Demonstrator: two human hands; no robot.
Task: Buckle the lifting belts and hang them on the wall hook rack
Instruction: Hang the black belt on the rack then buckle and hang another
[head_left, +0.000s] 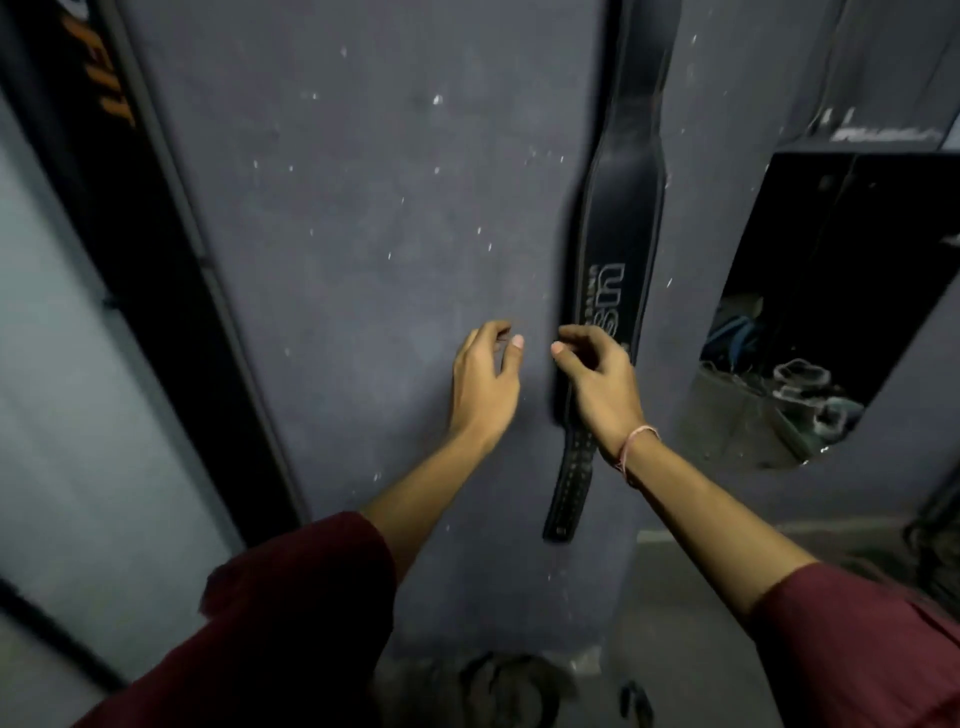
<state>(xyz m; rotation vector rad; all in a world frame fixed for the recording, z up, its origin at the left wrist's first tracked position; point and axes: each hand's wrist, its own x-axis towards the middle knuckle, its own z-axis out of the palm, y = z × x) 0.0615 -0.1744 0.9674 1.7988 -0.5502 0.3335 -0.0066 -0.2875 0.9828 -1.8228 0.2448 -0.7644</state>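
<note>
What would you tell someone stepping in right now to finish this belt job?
Left hand: loosely curled, holds nothing, beside the belt.
Right hand: in front of the belt, fingers curled; grip unclear.
Belt: hangs straight down the wall, holed end at the bottom; its top and any hook are out of view.
Done: it seems hung.
Left: it looks unlooped, so buckling seems undone. No other belt in view.

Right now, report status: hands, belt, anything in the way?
Left hand open, empty. Right hand loose, in front of belt, no grip. Belt hangs on wall, holed end down. Nothing blocking.
</note>
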